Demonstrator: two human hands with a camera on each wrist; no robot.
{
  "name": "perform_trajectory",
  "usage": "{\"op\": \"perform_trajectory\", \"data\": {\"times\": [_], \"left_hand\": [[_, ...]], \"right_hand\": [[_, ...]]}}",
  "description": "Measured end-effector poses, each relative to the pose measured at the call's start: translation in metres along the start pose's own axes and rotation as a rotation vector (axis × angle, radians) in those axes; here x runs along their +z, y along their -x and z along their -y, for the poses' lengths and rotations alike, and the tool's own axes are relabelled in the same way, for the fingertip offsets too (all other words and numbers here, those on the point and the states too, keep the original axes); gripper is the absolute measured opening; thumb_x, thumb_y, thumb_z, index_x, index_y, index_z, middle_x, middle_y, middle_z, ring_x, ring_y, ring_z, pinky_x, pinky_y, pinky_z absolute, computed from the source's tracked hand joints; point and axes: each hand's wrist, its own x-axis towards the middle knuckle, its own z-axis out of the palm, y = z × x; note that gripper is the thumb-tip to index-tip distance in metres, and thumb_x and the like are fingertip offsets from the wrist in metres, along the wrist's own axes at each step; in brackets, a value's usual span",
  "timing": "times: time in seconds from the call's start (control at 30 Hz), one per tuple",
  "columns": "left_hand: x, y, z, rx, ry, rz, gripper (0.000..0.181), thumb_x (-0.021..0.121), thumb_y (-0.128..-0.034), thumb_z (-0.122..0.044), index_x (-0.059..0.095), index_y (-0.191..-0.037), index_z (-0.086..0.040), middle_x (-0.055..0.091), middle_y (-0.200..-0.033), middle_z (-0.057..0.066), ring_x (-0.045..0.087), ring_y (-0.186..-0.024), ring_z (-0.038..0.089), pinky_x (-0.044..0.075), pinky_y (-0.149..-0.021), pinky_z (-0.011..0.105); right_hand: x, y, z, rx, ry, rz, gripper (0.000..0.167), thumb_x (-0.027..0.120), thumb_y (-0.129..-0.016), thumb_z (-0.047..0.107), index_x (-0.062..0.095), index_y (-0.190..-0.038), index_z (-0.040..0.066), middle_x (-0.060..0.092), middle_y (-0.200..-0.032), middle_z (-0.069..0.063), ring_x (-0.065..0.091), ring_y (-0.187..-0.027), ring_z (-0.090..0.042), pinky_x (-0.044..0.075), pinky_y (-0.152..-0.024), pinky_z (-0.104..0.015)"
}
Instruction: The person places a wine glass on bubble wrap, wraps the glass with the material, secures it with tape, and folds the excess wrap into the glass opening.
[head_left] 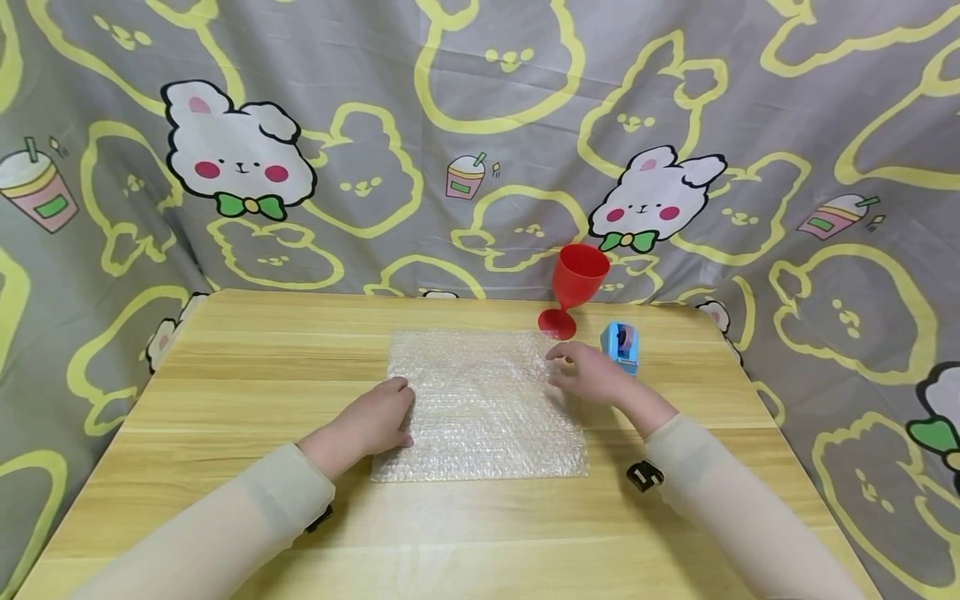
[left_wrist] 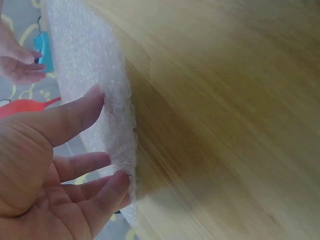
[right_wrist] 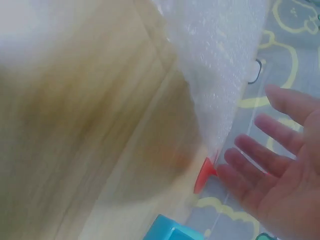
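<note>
On grained wood (head_left: 262,400) — bubble wrap (head_left: 480,408), goblet (head_left: 580,279)

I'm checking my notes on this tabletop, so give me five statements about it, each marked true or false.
1. The left hand touches the bubble wrap. True.
2. The red goblet stands upright on the table. True.
3. The bubble wrap is rolled around the red goblet. False: it lies spread on the table.
4. The tape dispenser is blue. True.
5. Someone grips the tape dispenser. False: the right hand holds nothing.
</note>
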Motion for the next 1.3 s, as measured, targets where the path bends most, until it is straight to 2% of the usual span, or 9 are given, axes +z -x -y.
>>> {"op": "perform_trajectory", "data": {"times": [0.1, 0.33, 0.47, 0.67, 0.97, 1.1, 1.3], "left_hand": [[0.001, -0.001, 0.000, -0.004, 0.005, 0.001, 0.064, 0.086, -0.0799, -0.022, 0.057, -0.126, 0.011, 0.046, -0.142, 0.031, 0.048, -0.130, 0.044, 0.042, -0.109, 0.049], [0.001, -0.001, -0.001, -0.013, 0.017, 0.002, 0.064, 0.086, -0.0795, -0.021, 0.056, -0.126, 0.011, 0.046, -0.142, 0.031, 0.048, -0.130, 0.044, 0.041, -0.110, 0.049], [0.001, -0.002, -0.001, -0.012, 0.020, -0.001, 0.064, 0.086, -0.0792, -0.021, 0.057, -0.126, 0.011, 0.046, -0.142, 0.031, 0.047, -0.131, 0.044, 0.041, -0.110, 0.049], [0.001, -0.002, -0.002, -0.017, 0.025, 0.002, 0.064, 0.086, -0.0794, -0.021, 0.056, -0.127, 0.011, 0.045, -0.143, 0.031, 0.047, -0.131, 0.044, 0.041, -0.110, 0.049], [0.001, -0.002, -0.001, -0.020, 0.019, 0.005, 0.064, 0.086, -0.0793, -0.021, 0.057, -0.127, 0.010, 0.045, -0.144, 0.030, 0.047, -0.131, 0.044, 0.041, -0.110, 0.049], [0.001, -0.002, 0.000, -0.018, 0.020, 0.003, 0.064, 0.086, -0.0791, -0.021, 0.057, -0.126, 0.010, 0.045, -0.143, 0.030, 0.047, -0.131, 0.044, 0.041, -0.110, 0.049], [0.001, -0.001, 0.000, -0.017, 0.026, -0.003, 0.064, 0.086, -0.0787, -0.021, 0.057, -0.126, 0.011, 0.045, -0.143, 0.031, 0.048, -0.130, 0.044, 0.041, -0.110, 0.049]], "right_hand": [[-0.002, -0.003, -0.003, 0.017, -0.009, -0.046, 0.045, 0.068, -0.095, 0.018, 0.057, -0.134, -0.001, 0.061, -0.130, -0.023, 0.057, -0.119, -0.043, 0.048, -0.100, -0.056], [-0.007, -0.010, -0.009, 0.130, -0.086, -0.148, 0.054, 0.065, -0.098, 0.021, 0.046, -0.143, -0.002, 0.054, -0.139, -0.024, 0.054, -0.120, -0.044, 0.048, -0.100, -0.056], [-0.009, -0.016, -0.014, 0.176, -0.110, -0.204, 0.060, 0.064, -0.098, 0.024, 0.040, -0.146, -0.002, 0.054, -0.137, -0.026, 0.056, -0.118, -0.044, 0.048, -0.099, -0.056], [-0.012, -0.025, -0.021, 0.273, -0.163, -0.247, 0.067, 0.064, -0.098, 0.031, 0.034, -0.150, 0.002, 0.054, -0.136, -0.026, 0.055, -0.120, -0.042, 0.050, -0.097, -0.054], [-0.018, -0.035, -0.032, 0.330, -0.267, -0.305, 0.075, 0.062, -0.099, 0.031, 0.023, -0.154, -0.002, 0.056, -0.131, -0.028, 0.057, -0.114, -0.041, 0.049, -0.094, -0.050], [-0.020, -0.040, -0.035, 0.347, -0.297, -0.335, 0.080, 0.063, -0.098, 0.035, 0.019, -0.156, 0.002, 0.057, -0.127, -0.025, 0.057, -0.109, -0.040, 0.050, -0.088, -0.047], [-0.022, -0.045, -0.038, 0.383, -0.324, -0.369, 0.088, 0.065, -0.094, 0.044, 0.016, -0.157, 0.007, 0.056, -0.128, -0.023, 0.057, -0.109, -0.038, 0.050, -0.089, -0.047]]}}
